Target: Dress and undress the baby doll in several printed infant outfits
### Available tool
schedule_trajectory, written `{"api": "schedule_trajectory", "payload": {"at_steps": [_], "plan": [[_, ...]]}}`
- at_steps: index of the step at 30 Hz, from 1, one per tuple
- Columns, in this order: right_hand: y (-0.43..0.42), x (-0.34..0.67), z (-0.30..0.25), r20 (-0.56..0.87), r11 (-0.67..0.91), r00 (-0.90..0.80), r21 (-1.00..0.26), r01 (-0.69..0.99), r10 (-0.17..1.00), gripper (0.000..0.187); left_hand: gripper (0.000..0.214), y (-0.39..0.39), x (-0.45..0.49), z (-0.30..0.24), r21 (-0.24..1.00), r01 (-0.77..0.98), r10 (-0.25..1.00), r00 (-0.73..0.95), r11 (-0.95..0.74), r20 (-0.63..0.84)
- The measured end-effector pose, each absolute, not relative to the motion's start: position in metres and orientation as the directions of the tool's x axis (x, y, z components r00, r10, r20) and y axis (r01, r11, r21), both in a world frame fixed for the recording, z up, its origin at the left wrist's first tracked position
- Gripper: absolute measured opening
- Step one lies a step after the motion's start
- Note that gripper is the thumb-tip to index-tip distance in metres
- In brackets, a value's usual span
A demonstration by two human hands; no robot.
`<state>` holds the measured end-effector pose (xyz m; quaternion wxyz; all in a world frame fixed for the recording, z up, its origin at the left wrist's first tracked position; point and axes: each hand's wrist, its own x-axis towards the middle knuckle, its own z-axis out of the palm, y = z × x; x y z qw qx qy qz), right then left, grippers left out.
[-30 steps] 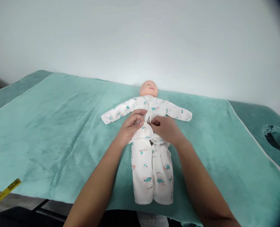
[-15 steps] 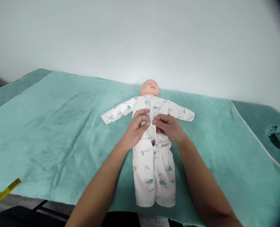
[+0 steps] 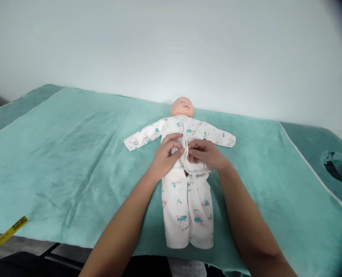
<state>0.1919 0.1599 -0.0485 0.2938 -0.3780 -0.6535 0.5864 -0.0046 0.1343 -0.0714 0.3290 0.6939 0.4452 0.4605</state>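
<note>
A baby doll lies on its back, wearing a white printed jacket and matching printed trousers. Over the jacket's front opening, my left hand pinches the fabric edge between thumb and fingers. Close beside it, my right hand has its thumb and fingers closed on the other front edge. A small fastening sits between the fingertips, but I cannot make out its kind. The jacket's sleeves stretch out to both sides, and its lower hem overlaps the top of the trousers.
A green blanket covers the table beneath the doll. Behind it rises a pale wall. A yellow strip shows at the lower left, and a dark looped object lies at the right edge.
My right hand has shifted slightly right, apart from the left fingertips. The jacket's right front flap now lies further across, its lower edge more visible. The left hand stays nearly in place.
</note>
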Motion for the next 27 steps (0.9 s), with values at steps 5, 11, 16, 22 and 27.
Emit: {"api": "schedule_trajectory", "payload": {"at_steps": [5, 11, 16, 22, 27], "plan": [[0.159, 0.188, -0.049, -0.081, 0.007, -0.487, -0.985, 0.174, 0.87, 0.024, 0.015, 0.135, -0.006, -0.071, 0.857, 0.331, 0.916, 0.212, -0.395, 0.34], [0.156, 0.18, -0.05, -0.038, 0.033, -0.438, -0.987, 0.155, 0.898, 0.027, 0.019, 0.136, -0.008, -0.073, 0.788, 0.379, 0.872, 0.274, -0.485, 0.406], [0.156, 0.179, -0.051, -0.032, 0.048, -0.429, -0.984, 0.174, 0.903, 0.023, 0.015, 0.137, -0.011, -0.073, 0.719, 0.451, 0.849, 0.31, -0.528, 0.429], [0.158, 0.183, -0.048, -0.118, -0.056, -0.445, -0.987, 0.15, 0.888, 0.018, 0.011, 0.136, -0.013, -0.076, 0.699, 0.46, 0.836, 0.314, -0.548, 0.449], [0.159, 0.182, -0.047, -0.111, -0.057, -0.449, -0.99, 0.131, 0.887, 0.019, 0.008, 0.136, -0.009, -0.078, 0.697, 0.459, 0.832, 0.238, -0.551, 0.5]]}}
